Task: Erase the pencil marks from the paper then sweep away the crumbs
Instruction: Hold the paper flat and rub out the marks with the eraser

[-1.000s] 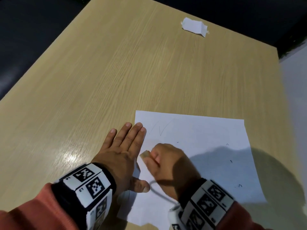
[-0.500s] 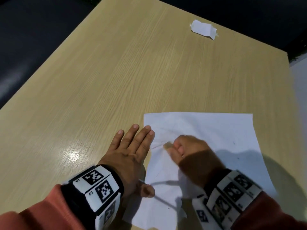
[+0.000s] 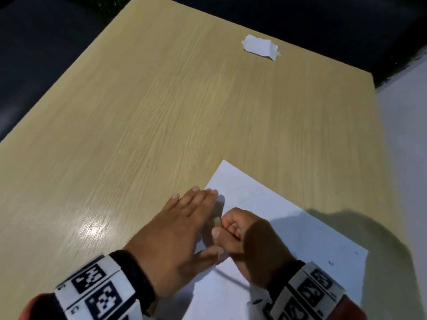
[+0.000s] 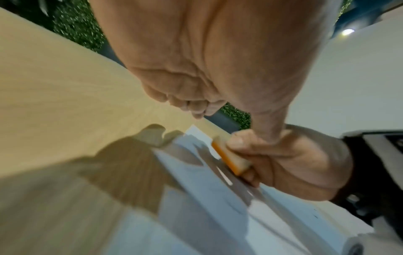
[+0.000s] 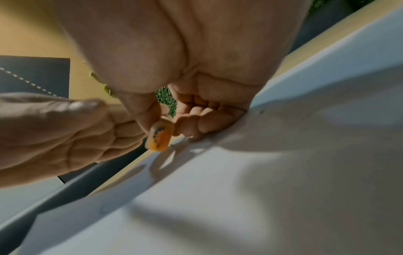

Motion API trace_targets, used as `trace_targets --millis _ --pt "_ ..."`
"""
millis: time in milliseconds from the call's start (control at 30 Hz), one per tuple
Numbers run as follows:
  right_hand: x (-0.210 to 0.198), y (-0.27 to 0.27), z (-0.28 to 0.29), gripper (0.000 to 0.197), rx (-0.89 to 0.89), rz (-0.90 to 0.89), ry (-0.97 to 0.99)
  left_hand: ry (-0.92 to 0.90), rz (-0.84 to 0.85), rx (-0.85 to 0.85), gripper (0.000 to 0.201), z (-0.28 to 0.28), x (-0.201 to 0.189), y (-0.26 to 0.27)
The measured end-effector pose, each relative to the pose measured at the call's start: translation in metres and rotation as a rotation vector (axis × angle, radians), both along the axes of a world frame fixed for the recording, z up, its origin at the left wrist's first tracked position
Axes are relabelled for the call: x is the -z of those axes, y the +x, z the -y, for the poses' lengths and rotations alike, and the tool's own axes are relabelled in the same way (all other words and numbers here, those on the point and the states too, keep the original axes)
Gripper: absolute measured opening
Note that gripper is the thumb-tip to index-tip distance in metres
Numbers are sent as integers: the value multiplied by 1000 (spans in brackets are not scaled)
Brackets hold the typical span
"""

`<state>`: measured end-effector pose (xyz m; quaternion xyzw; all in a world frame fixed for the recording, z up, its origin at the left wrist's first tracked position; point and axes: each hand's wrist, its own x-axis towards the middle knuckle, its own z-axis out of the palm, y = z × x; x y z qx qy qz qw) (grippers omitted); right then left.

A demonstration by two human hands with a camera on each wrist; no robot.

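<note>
right hand (image 3: pixel 249 236) rubbing a small orange-and-cream rectangular eraser (image 4: pixel 229 159) on a white sheet of paper (image 3: pixel 300 245), left hand (image 3: pixel 180 229) flat beside it.

right hand's fingers are curled, thumb and fingers pinching the eraser (image 5: pixel 160 136), its lower end at the paper's (image 5: pixel 261 189) surface near the left edge; exact contact hard to tell, frames blurred. left hand is spread with straight fingers, palm down, grasping nothing, mostly over the light wood-grain table (image 3: pixel 161 125) with fingertips at the sheet's left edge, thumb reaching toward the right hand. paper lies at the table's near right part, faint pencil marks (image 3: pixel 241 200) near its far corner, small dark specks (image 3: pixel 330 263) toward its right edge. a small torn white paper scrap (image 3: pixel 260 47) sits well apart near the table's far edge. orange-red sleeves (image 3: pixel 39 308) and marker-patterned wrist bands (image 3: pixel 97 289) on both arms.
</note>
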<state>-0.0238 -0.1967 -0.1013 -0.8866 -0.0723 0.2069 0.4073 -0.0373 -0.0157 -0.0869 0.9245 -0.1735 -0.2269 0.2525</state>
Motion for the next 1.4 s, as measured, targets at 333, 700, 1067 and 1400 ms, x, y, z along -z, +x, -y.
trace_targets --millis 333,700,1067,1400 --pt "-5 22 35 37 257 88 -192 164 50 7 90 13 37 -13" --pt "10 25 2 30 -50 321 -191 200 120 29 101 18 58 -5" --pt "1 32 12 39 -41 323 -312 206 275 -5 103 20 66 -7" --pt "-7 37 29 41 104 253 -409 188 315 -39 105 22 68 -7"
